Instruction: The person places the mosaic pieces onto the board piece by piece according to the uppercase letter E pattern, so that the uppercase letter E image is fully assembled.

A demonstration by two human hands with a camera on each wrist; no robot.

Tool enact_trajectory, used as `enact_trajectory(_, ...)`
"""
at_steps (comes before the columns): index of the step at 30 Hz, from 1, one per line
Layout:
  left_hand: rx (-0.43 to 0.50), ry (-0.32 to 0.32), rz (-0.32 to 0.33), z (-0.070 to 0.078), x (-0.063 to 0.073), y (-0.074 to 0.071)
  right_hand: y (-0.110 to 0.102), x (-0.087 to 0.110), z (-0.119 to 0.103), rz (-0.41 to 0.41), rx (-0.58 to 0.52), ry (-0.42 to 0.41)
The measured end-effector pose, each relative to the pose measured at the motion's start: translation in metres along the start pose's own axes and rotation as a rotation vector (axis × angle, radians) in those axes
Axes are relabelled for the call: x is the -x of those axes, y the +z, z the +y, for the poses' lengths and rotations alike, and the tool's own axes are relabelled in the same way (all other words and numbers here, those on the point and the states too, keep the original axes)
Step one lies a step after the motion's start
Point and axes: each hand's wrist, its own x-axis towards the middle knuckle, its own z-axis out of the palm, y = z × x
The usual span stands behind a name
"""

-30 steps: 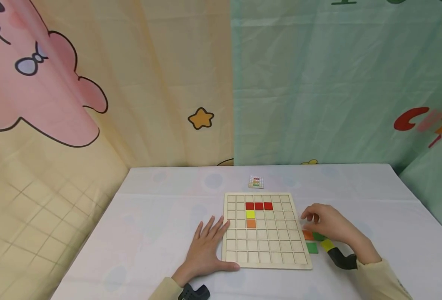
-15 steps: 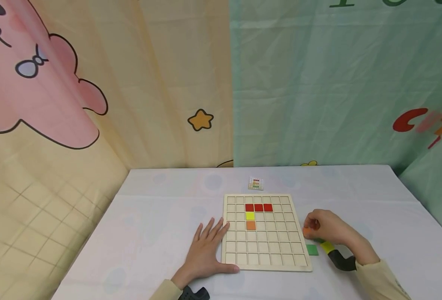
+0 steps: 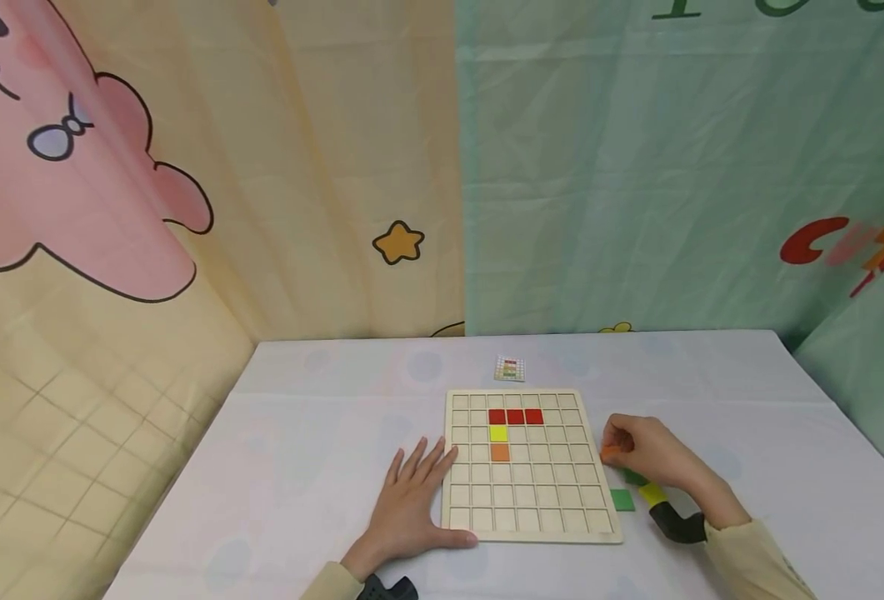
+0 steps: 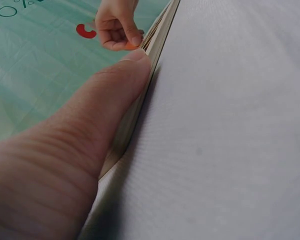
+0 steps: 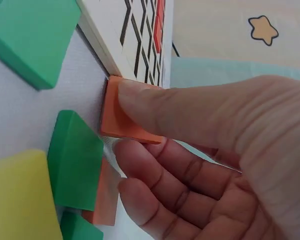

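My right hand (image 3: 651,454) pinches an orange square tile (image 5: 115,117) between thumb and fingers, just off the right edge of a pale wooden grid board (image 3: 554,498). In the right wrist view the tile overlaps the board's edge. My left hand (image 3: 410,510) lies spread at the board's lower left, fingertips at its left side and thumb (image 4: 115,82) along its near edge. On the board are a row of 3 red tiles (image 3: 515,417), a yellow tile (image 3: 497,433) below the leftmost, and an orange tile (image 3: 499,452) under that.
Loose green tiles (image 5: 75,160), a yellow tile (image 5: 22,200) and another orange tile (image 5: 108,192) lie beside the right hand. One more green tile (image 3: 622,500) sits against the board's right edge. A small pattern card (image 3: 510,368) lies beyond the board.
My right hand came down over the loose tiles, took hold of an orange one and brought it slightly left to the board's edge. The left hand stayed in place.
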Motion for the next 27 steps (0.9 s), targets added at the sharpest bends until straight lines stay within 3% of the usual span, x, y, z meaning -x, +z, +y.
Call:
enact_trajectory(11,-0.016,0.006,0.015,-0.001,0.0,-0.001,0.021,-0.016,-0.02,0.193,-0.082,-0.054)
enact_trajectory(20,-0.013,0.001,0.012,0.001,0.0,-0.002,0.047,-0.034,-0.044,0.08,-0.205,-0.129)
enact_trajectory(27,-0.022,0.003,0.013,0.001,0.0,-0.002,0.06,-0.044,-0.056,0.027,-0.202,-0.16)
